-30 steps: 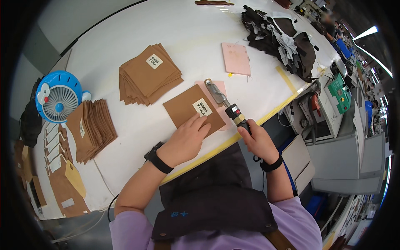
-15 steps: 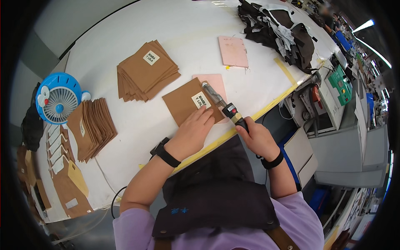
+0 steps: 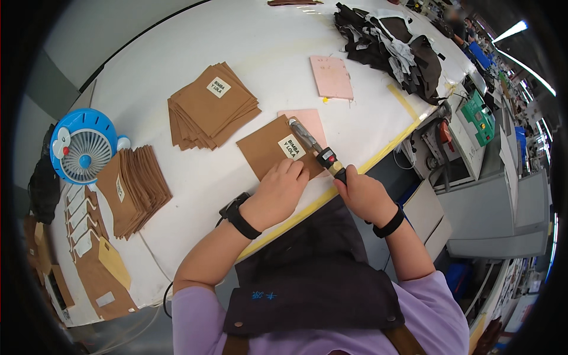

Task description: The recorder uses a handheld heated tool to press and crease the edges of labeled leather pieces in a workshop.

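A brown fabric piece with a cream label lies flat on the white table, partly over a pink pad. At its near edge, my left hand rests with the fingers bent and drawn together on the piece. Whether the thumb is under the edge is hidden. My right hand is wrapped round the black handle of a wand-like tool, which has a small red display and a long shiny metal head. That head lies along the right edge of the piece.
A fanned stack of brown pieces lies beyond to the left. Nearer the left edge are another brown stack, a blue fan and brown pieces with white strips. A second pink pad and a dark fabric heap lie far right.
My left fingers have drawn back from the label to the near edge and curled, leaving the label uncovered. The tool keeps its place along the right edge. The view has shifted slightly.
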`<state>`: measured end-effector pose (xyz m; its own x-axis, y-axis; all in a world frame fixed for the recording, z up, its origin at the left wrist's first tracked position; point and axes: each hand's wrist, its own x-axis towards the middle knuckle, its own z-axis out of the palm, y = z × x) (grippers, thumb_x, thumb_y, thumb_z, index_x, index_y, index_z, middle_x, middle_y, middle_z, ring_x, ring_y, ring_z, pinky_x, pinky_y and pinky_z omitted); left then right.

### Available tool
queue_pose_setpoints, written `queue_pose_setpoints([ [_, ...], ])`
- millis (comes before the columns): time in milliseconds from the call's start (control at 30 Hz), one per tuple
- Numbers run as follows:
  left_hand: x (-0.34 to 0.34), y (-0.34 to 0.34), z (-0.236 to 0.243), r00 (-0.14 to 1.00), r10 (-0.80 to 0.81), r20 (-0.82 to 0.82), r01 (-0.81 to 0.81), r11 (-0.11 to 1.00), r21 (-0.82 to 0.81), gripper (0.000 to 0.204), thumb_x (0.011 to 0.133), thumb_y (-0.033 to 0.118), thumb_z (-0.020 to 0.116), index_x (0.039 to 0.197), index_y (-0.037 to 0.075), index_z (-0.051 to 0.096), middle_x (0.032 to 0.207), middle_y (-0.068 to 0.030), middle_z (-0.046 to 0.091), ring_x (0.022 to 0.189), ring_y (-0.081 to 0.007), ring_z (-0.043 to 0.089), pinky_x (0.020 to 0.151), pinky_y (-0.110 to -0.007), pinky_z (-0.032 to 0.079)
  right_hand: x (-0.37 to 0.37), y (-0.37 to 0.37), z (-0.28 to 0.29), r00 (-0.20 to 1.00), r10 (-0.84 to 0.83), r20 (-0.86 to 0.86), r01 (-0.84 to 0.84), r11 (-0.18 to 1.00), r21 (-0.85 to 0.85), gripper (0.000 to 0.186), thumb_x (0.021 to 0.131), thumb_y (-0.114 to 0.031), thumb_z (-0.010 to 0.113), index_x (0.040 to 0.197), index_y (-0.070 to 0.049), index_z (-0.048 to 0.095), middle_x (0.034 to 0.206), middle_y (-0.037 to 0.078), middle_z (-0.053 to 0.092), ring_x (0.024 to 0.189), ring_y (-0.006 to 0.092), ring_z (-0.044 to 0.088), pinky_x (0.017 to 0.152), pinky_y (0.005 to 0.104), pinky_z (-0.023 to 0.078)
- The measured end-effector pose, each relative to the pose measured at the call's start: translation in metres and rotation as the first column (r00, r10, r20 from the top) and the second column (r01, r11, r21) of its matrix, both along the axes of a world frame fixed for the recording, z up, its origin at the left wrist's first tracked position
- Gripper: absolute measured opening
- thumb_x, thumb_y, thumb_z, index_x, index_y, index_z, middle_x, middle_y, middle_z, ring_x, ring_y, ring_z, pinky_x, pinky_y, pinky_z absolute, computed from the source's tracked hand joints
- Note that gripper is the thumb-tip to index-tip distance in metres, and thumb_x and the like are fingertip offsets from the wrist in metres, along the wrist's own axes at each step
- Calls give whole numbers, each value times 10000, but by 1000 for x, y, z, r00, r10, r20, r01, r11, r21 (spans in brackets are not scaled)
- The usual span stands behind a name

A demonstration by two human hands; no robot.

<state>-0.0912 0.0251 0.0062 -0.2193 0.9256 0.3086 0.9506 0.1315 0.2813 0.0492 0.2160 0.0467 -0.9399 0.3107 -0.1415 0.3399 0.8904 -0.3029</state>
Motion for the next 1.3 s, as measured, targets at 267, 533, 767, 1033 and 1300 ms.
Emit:
queue_pose_setpoints([
  [267, 4, 2, -5, 997, -10, -76, 13, 999, 49, 398, 834, 33, 614, 1211, -93, 623, 1232, -199, 600, 1204, -359, 560, 1031, -434, 497, -56, 9, -18, 992, 37, -120, -32, 999, 37, 367, 1042, -339, 553, 987, 19, 493, 732, 242, 679, 690, 450, 679, 623, 529, 547],
  [533, 5, -2, -11, 996, 29, -81, -27, 999, 29, 398, 856, 63, 600, 1221, -92, 618, 1252, -207, 603, 1224, -365, 555, 1046, -444, 488, -2, 1, -1, 998, -22, 61, 25, 999, -46, 409, 1046, -360, 546, 1010, 42, 483, 759, 273, 672, 720, 474, 668, 650, 541, 533],
  [767, 6, 1, -9, 995, 6, -98, -1, 999, 42, 386, 866, 74, 589, 1215, -87, 619, 1254, -208, 602, 1228, -363, 554, 1044, -435, 490, -57, 17, -8, 999, 24, -27, -24, 999, -28, 407, 1049, -355, 541, 997, 47, 502, 777, 283, 675, 752, 478, 670, 688, 542, 536],
  [1033, 6, -1, -7, 999, 5, -44, -4, 1000, 17, 386, 861, 59, 590, 1221, -78, 621, 1255, -210, 596, 1235, -372, 550, 1062, -451, 473, -20, 8, -1, 999, -6, 54, 9, 998, -61, 419, 1053, -369, 532, 996, 45, 498, 783, 291, 676, 746, 479, 674, 678, 534, 540],
  [1300, 5, 1, -3, 998, 3, -60, -1, 1000, 23, 365, 870, 55, 595, 1216, -45, 651, 1251, -229, 607, 1246, -386, 559, 1081, -468, 459, -43, 15, -4, 1000, 28, -5, -28, 997, -65, 413, 1058, -357, 523, 999, 51, 500, 796, 285, 677, 771, 477, 673, 695, 541, 536],
])
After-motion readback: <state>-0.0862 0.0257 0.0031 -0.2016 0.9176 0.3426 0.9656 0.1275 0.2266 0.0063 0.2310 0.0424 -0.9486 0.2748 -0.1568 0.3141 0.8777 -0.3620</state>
